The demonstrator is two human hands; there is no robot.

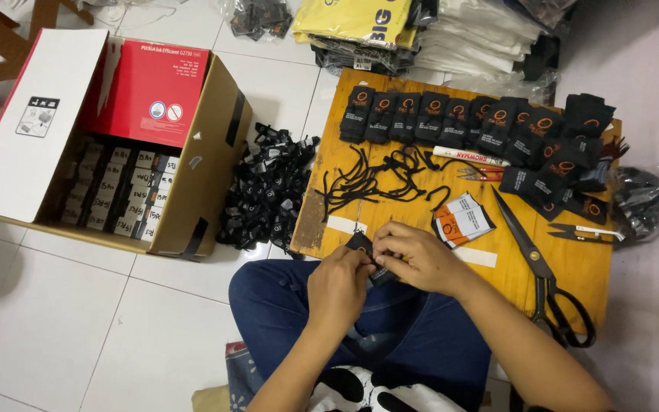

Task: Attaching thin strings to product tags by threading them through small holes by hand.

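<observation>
Here the person sits cross-legged on the tiled floor, and going from the left, an open cardboard box [192, 191] stands packed with rows of small labelled cartons, then a loose heap of black tags [265, 194] lies on the tiles just beside the low wooden bench [573, 267]. At the near edge of the bench both hands meet over a small black tag [368, 248]: the left hand [337, 286] pinches its lower end between thumb and fingers, and the right hand [417, 255] is closed on its upper part, fingers curled over it. Whether a cord is already threaded through it cannot be told, since the fingers hide the middle. To do this fine work well, the judgement is that the tag should stay low and close to the bench edge, held flat by the left hand while the right fingertips do the small motion, so that nothing slips. A tangle of black cords [379, 179] lies near, just beyond the hands, within easy reach. Further right are a row of finished black tags [451, 114], an orange-and-white card [459, 220] and large black scissors [547, 278], well apart from the fingers.
</observation>
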